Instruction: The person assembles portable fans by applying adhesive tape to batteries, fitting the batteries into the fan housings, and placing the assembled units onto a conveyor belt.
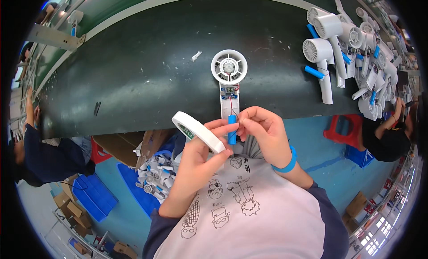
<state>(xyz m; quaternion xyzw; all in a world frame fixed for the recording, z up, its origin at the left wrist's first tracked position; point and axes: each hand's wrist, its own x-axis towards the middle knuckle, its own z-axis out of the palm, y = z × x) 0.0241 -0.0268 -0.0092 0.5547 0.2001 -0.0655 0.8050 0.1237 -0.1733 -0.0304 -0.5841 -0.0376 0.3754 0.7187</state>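
Observation:
A handheld fan with its casing open lies at the table edge in front of me, its round white head (229,67) at the far end. A small circuit board (229,92) with a display sits in its handle, and thin wires run toward me. At the near end is a blue cylindrical battery (232,138). My left hand (194,160) is closed around a roll of white tape (203,130), its fingertips reaching the battery. My right hand (266,136) pinches close against the battery's right side; whatever lies between its fingertips is too small to make out.
Many white fans with blue batteries (314,72) are piled at the right of the dark table (151,62). A bin of fan parts (156,176) stands below at left. Other people (53,152) sit at both sides. A red stool (343,129) is at right.

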